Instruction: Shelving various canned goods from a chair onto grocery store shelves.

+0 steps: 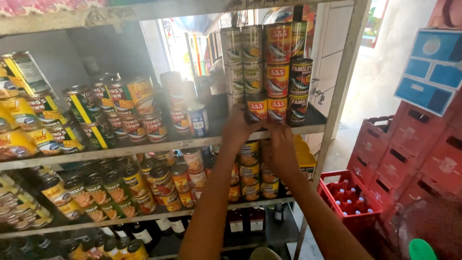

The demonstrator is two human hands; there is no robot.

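Red-labelled cans [267, 109] stood at the bottom of a stack near the shelf's [144, 147] right front edge. The left hand [237, 129] and right hand [280, 149] were both pressed against them, fingers spread, not visibly clasping. Squaring these bottom cans gently would likely keep the tall stack steady.

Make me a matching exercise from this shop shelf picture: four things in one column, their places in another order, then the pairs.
Things:
1. left hand
2. right hand
3. red crate
4. blue can

Places:
A. on the floor, right of the shelves
B. top shelf, left of the tall can stacks
C. at the shelf edge under the stacks
D. just below that shelf edge

Pairs: 1-C, 2-D, 3-A, 4-B
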